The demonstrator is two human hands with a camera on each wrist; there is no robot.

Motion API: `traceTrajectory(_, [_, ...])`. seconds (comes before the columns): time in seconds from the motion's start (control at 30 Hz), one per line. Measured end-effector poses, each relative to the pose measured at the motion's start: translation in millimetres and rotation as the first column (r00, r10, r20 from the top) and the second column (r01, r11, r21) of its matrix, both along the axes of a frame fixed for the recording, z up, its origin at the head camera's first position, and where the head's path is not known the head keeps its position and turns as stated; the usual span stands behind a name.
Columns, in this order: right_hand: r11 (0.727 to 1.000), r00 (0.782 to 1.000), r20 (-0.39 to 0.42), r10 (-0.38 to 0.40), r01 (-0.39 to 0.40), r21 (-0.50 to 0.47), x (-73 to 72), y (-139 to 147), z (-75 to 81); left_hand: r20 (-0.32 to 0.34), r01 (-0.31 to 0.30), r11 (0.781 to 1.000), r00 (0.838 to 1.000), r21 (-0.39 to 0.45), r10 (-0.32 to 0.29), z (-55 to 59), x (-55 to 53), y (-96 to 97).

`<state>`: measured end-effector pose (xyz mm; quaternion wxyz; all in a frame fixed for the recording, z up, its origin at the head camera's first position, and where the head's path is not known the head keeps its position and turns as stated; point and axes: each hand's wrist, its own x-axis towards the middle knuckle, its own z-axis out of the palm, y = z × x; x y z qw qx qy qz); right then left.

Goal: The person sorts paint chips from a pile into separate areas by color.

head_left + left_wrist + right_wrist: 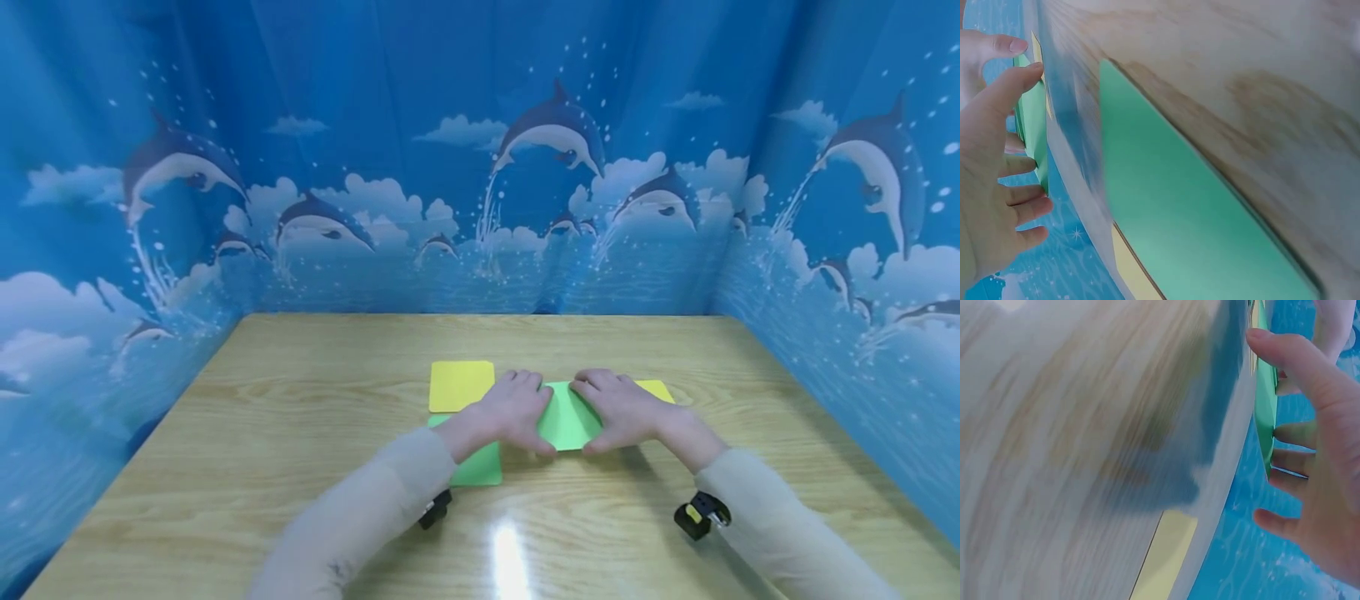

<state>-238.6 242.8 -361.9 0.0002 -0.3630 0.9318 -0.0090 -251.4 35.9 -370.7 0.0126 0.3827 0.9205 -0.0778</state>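
Over the table, both hands hold a bent green paper sheet [567, 417] between them. My left hand [517, 412] grips its left side, the thumb at the near edge and the fingers spread toward the far edge. My right hand [622, 410] grips the right side in the same way. By the left thumb in the left wrist view, a strip of yellow paper [1037, 53] shows along the held sheet. Under the left wrist lies a green paper stack [477, 467], partly hidden by the arm. Beyond the right hand, a yellow paper sheet [657, 390] is mostly covered.
A yellow paper square [461, 386] lies flat behind the green stack. The wood-grain table [315, 392] meets a blue dolphin-print curtain [390, 275] at the back and sides. Both forearms reach in from the front.
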Motion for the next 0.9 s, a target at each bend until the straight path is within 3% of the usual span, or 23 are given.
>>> traceTrajectory(0.27, [0.998, 0.997, -0.074, 0.026, -0.021, 0.065, 6.8, -28.2, -1.3, -0.048, 0.032, 0.999, 0.998, 0.032, -0.031, 4.0, 11.8, -32.1])
traceTrajectory(0.5, [0.996, 0.988, -0.137, 0.073, -0.065, 0.062, 8.6, -54.5, -3.0, -0.119, 0.079, 0.994, 0.99, 0.075, -0.07, 5.0, 22.8, -62.1])
traceTrajectory(0.9, [0.991, 0.991, -0.039, 0.124, -0.122, 0.061, 12.0, -85.3, -11.8, -0.022, 0.034, 0.986, 0.999, 0.163, -0.03, -7.0, 36.2, -111.8])
